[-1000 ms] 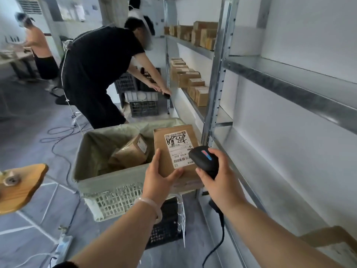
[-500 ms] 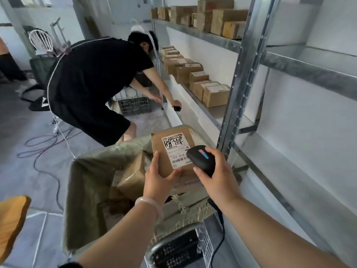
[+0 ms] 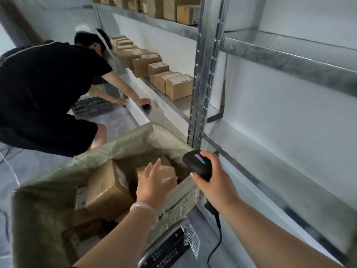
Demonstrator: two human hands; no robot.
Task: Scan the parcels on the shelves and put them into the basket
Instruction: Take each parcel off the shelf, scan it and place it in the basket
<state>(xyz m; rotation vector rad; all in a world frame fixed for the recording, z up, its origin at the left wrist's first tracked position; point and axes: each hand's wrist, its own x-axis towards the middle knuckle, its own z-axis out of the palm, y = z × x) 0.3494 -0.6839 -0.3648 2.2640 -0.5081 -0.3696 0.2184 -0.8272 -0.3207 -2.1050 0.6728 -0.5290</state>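
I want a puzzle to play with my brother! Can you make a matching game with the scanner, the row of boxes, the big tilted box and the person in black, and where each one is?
Things:
1. scanner
2. row of boxes
3. big tilted box
4. person in black

Places:
a. inside the lined basket
b. in the right hand
c. bent over beyond the basket
d. on the shelf

Pairs: 1-b, 2-d, 3-a, 4-c

A galvanised shelving rack (image 3: pixel 204 74) lines the white wall (image 3: pixel 173 41) on the right; smooth grey floor (image 3: pixel 119 122) spreads left under soft, even light.
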